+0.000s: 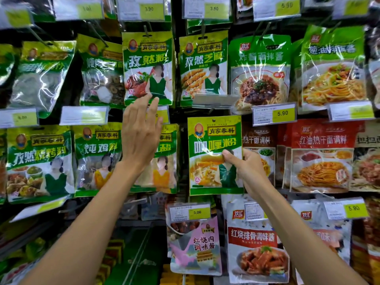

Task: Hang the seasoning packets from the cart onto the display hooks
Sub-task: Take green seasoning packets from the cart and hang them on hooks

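Right hand (246, 169) fingers (229, 156) pinching curry packet (213, 138), left hand (139, 138) fingers straight, touching hanging packet (148, 64)

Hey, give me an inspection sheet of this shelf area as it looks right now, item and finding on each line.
Surface: display hooks on a wall, packets hanging in rows.
Job's things: green seasoning packet held before the display; on a hook or not, cannot tell.
Clutter: nothing seen.
Hands: left hand open, fingers straight, up at the lower edge of the upper green packet; right hand pinches the seasoning packet.
Cables: nothing seen.
Surroundings: yellow price tags; red sauce packets at right.
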### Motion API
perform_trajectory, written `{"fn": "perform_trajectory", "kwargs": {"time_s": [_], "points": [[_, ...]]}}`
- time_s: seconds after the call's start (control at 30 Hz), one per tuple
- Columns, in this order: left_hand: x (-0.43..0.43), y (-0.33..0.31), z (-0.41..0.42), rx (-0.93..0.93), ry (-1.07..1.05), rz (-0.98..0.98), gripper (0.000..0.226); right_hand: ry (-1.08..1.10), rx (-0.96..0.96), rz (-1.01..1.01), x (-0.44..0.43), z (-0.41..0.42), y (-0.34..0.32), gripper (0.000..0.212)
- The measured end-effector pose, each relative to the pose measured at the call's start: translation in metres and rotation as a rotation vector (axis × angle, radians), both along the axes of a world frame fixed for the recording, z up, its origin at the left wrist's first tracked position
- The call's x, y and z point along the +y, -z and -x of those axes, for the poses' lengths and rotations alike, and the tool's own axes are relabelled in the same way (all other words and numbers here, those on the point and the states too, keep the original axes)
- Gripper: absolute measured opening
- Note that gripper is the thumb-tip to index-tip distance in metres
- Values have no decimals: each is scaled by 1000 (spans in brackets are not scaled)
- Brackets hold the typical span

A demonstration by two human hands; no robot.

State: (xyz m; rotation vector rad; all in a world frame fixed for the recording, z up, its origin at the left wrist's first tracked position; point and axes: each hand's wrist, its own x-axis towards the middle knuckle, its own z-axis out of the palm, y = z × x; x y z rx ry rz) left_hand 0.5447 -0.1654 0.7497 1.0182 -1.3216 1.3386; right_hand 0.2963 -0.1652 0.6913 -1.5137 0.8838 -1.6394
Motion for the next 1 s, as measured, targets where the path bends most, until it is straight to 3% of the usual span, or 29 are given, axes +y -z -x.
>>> {"fn": "perform_trajectory", "kwargs": {"time_s": [0.2,0.53,0.77,1.0], "points": [[-11,4,-4,2,74,41,37,19,-7,-15,-8,2,-7,14],[-11,6,-4,4,120,62,36,7,-36,-96,-1,1,-14,36],[-12,5,-6,1,111,84,35,-25,-103,-169,-3,-4,-18,11],[-12,4,-9,-33,108,86,35,-23,-102,-207,-11,-6,-13,14]]}}
